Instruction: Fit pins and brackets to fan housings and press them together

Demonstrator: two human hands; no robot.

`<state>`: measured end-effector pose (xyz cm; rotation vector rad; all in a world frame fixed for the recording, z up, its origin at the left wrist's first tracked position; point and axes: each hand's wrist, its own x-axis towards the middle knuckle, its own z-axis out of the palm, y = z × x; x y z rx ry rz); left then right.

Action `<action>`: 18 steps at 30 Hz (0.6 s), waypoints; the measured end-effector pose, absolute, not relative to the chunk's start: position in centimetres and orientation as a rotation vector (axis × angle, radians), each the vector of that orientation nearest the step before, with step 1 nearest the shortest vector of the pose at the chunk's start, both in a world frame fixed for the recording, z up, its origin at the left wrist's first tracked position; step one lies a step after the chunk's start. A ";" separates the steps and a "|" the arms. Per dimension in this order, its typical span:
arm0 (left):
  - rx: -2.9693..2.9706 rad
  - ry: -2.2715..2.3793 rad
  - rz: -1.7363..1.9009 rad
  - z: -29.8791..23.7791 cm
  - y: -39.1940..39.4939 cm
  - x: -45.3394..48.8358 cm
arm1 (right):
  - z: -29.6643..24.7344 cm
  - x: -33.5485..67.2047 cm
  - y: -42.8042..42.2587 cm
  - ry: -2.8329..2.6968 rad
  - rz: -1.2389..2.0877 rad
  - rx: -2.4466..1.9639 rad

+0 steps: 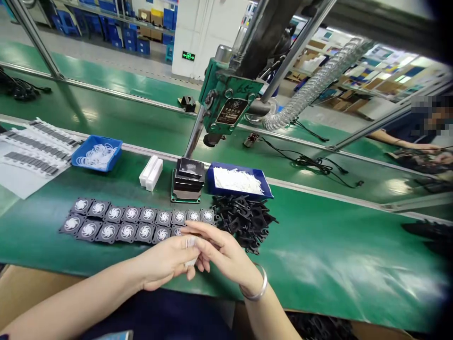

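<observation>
Near the front edge of the bench, my left hand is closed around a small white piece. My right hand, with a silver bangle at the wrist, cups the same piece from the other side, its thumb against it. Fingers hide most of the piece, so its exact kind does not show. Just behind my hands lie two rows of black square fan frames with white swirl centres. A heap of loose black plastic frames is right of the rows, beyond my right hand.
A green hand press stands behind the rows over a black block. A blue tray of white strips, white blocks and a blue bin of white rings flank it. A co-worker's arm shows at right.
</observation>
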<state>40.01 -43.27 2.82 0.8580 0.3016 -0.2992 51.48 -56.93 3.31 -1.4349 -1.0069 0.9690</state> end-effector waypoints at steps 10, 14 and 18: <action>0.936 0.254 -0.448 2.7 -43.5 40.3 | 3.6 51.2 -57.7 -1.220 0.696 -1.663; 0.882 0.258 -0.469 2.6 -43.7 40.3 | 3.5 51.0 -58.2 -1.031 0.744 -1.621; 0.827 0.278 -0.401 2.2 -43.8 40.4 | 3.3 51.3 -58.6 -0.980 0.534 -1.688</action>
